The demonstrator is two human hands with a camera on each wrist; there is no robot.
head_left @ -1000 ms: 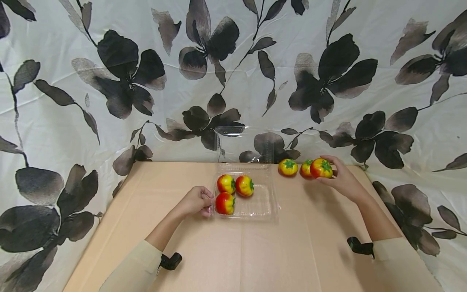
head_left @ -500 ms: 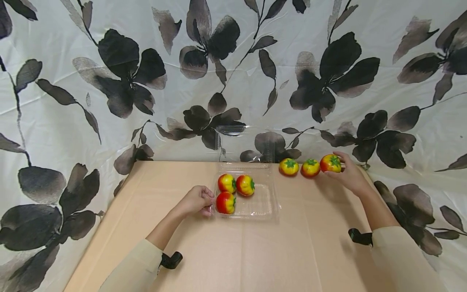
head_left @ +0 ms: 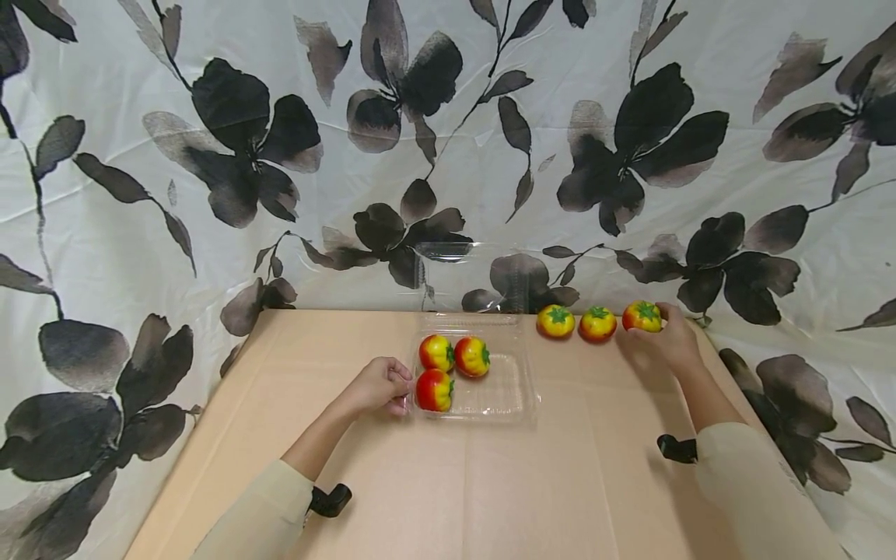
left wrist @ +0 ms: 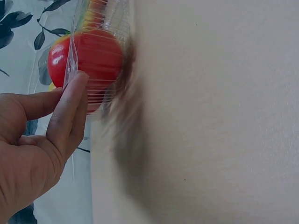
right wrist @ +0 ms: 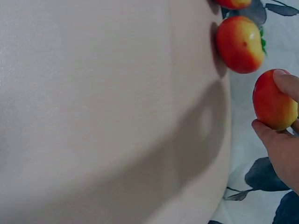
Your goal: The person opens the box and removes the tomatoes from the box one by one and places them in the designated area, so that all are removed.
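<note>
Fingers of the right hand (head_left: pixel 675 340) partly hide their gripped fruit (head_left: pixel 640 317), right of the clamshell (head_left: pixel 495 397) the left hand (head_left: pixel 378 386) pinches.

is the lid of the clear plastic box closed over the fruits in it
No, the clear lid stands raised at the back of the plastic box, leaving the three red-and-yellow fruits inside uncovered.

White creased cloth (head_left: pixel 329 187) behind, black-grey flowers (head_left: pixel 234 101) and leaves (head_left: pixel 514 124) printed on it. Tan tabletop (head_left: pixel 525 490) in front, faint lines, soft shadows (right wrist: pixel 177 154).
</note>
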